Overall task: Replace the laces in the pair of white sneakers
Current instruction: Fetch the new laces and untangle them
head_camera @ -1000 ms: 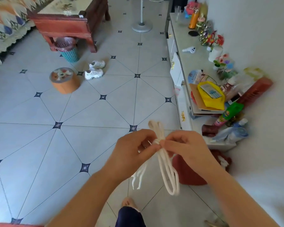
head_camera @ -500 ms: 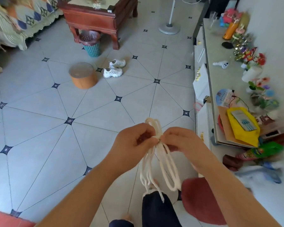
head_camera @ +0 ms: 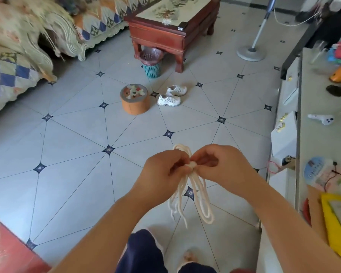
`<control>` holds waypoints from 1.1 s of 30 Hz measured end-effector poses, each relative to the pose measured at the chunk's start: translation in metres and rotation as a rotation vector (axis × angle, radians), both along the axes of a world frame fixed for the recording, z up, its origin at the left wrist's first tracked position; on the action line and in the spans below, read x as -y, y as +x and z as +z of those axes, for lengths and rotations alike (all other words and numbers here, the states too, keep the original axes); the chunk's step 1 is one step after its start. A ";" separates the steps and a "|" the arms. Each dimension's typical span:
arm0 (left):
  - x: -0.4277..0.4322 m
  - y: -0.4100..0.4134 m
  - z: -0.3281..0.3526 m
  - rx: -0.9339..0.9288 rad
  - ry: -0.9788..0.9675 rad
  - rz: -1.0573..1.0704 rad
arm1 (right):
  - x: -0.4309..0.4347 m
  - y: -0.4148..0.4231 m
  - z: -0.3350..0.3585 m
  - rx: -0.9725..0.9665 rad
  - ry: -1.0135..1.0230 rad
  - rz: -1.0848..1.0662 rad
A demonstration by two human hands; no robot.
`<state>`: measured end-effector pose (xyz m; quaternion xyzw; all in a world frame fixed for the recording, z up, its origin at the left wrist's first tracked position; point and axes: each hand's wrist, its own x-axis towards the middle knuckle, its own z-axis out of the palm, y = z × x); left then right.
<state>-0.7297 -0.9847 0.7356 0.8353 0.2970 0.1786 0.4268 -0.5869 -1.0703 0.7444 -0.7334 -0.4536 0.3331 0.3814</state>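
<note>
white corded laces [head_camera: 193, 186], bundled in loops, hang pinched at a knot between the left hand [head_camera: 163, 174] and right hand [head_camera: 218, 168] — both grip tight. the pair of white sneakers [head_camera: 172, 95] waits far across the tile floor [head_camera: 67, 144], not yet touched — relacing looks barely begun.

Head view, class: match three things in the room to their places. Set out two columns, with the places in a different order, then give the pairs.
Things:
1. laces
2. white sneakers
3. teal bin

Places:
A. on the floor beside the orange stool
B. pinched between the left hand and the right hand
C. by a leg of the red table

Pairs: 1-B; 2-A; 3-C
</note>
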 end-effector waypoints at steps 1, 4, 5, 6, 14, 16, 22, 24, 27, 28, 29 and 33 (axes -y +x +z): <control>-0.011 0.004 -0.001 0.014 -0.011 0.014 | -0.012 0.003 -0.002 0.002 0.012 -0.016; -0.049 0.018 -0.005 0.093 -0.072 0.068 | -0.053 0.013 -0.012 -0.096 0.030 -0.119; -0.064 0.023 -0.008 0.119 -0.099 0.078 | -0.068 0.016 -0.017 -0.150 0.035 -0.154; -0.079 0.027 -0.012 0.141 -0.135 0.085 | -0.084 0.018 -0.021 -0.205 0.041 -0.183; -0.225 0.051 -0.025 0.152 -0.334 0.101 | -0.219 0.052 -0.020 -0.288 -0.026 -0.096; -0.256 0.060 -0.024 0.102 -0.261 0.056 | -0.249 0.060 -0.018 -0.020 -0.085 -0.004; -0.334 0.103 -0.032 -0.112 -0.104 -0.085 | -0.323 0.087 -0.020 0.392 -0.106 0.039; -0.364 0.118 -0.034 -0.179 -0.067 -0.178 | -0.349 0.104 -0.025 0.337 -0.101 0.016; -0.411 0.147 -0.034 -0.197 0.073 -0.266 | -0.394 0.134 -0.036 0.206 -0.110 -0.061; -0.426 0.157 -0.034 -0.183 0.111 -0.278 | -0.410 0.145 -0.039 0.120 -0.121 -0.091; -0.442 0.167 -0.033 -0.156 0.133 -0.286 | -0.426 0.158 -0.040 0.009 -0.136 -0.110; -0.498 0.205 -0.023 -0.054 0.108 -0.269 | -0.486 0.208 -0.033 -0.411 -0.183 -0.115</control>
